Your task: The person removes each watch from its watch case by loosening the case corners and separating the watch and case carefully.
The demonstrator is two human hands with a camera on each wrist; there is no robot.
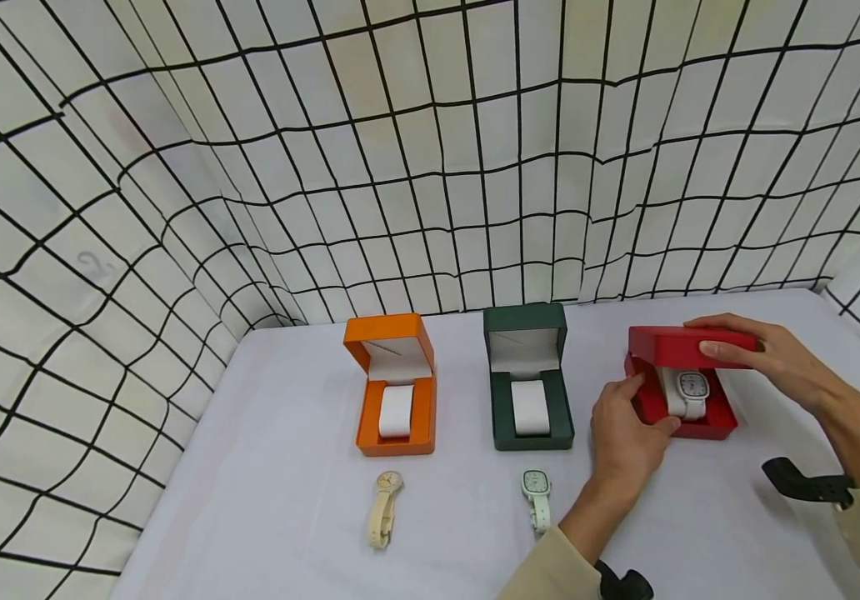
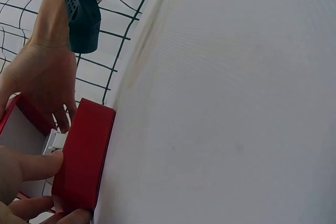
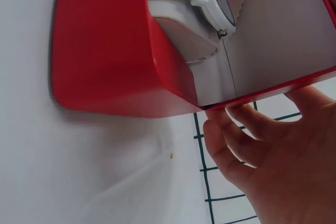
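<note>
On the right of the table stands a red watch box [image 1: 707,429], its lid [image 1: 681,346] partly lowered. Inside, a white watch [image 1: 692,385] is wrapped round the cushion. My left hand [image 1: 625,437] grips the box's left side, thumb at the front edge, as the left wrist view also shows. With thumb and fingers my right hand [image 1: 782,354] holds the lid at its right side. The right wrist view shows the box wall [image 3: 105,45] and watch case [image 3: 214,3] close up, with the right hand [image 3: 289,150] under the lid.
A green watch box [image 1: 531,442] and an orange one [image 1: 396,447] stand open to the left, each with a white cushion. Before them lie a pale green watch [image 1: 537,492] and a cream watch [image 1: 383,508]. A black grid on white cloth [image 1: 430,167] rises behind the table.
</note>
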